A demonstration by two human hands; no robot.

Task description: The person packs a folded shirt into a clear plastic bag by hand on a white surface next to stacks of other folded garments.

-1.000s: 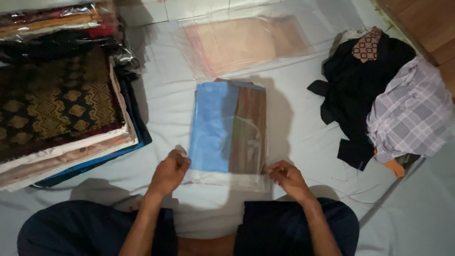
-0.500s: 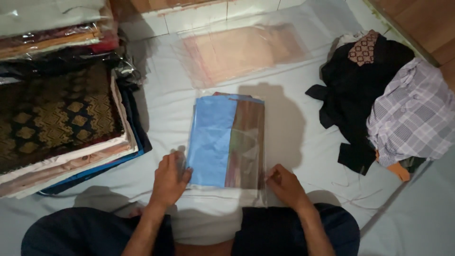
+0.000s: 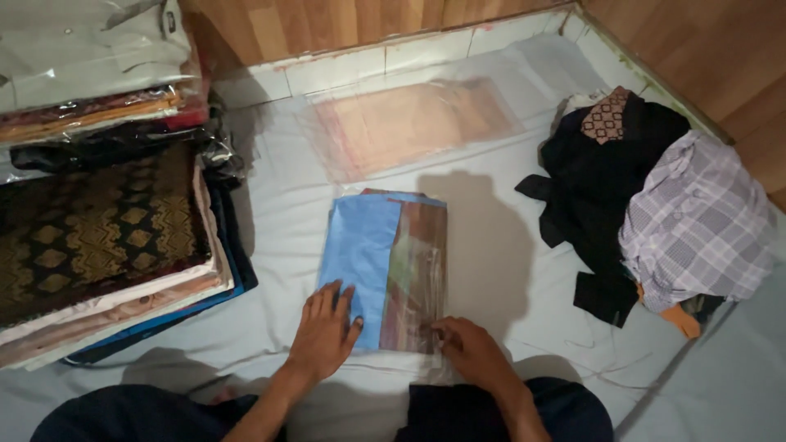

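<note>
The floor is covered with a pale grey sheet [image 3: 491,270], and the person sits on it with legs in dark trousers at the bottom edge of the view. On the left stands a high stack of folded cloths [image 3: 98,237], many already in clear bags, the upper one dark with a gold pattern. On the right lies a loose heap of clothes [image 3: 647,213], black pieces with a checked shirt above; these look not yet folded or packed. At the far side, near the wall, a flat clear bag with a pinkish cloth [image 3: 409,123] lies alone on the sheet.

In the middle, just before the person, lies the folded garment [image 3: 385,262], blue on the left half and brown on the right, already inside a clear plastic bag [image 3: 422,270]. So the folding seems finished, and what remains, as I judge it, is closing the near open end of the bag.

The left hand [image 3: 323,331] lies flat with spread fingers on the blue corner, pressing it down. The right hand [image 3: 471,352] pinches the near edge of the plastic at the brown corner, fingers narrow.
</note>
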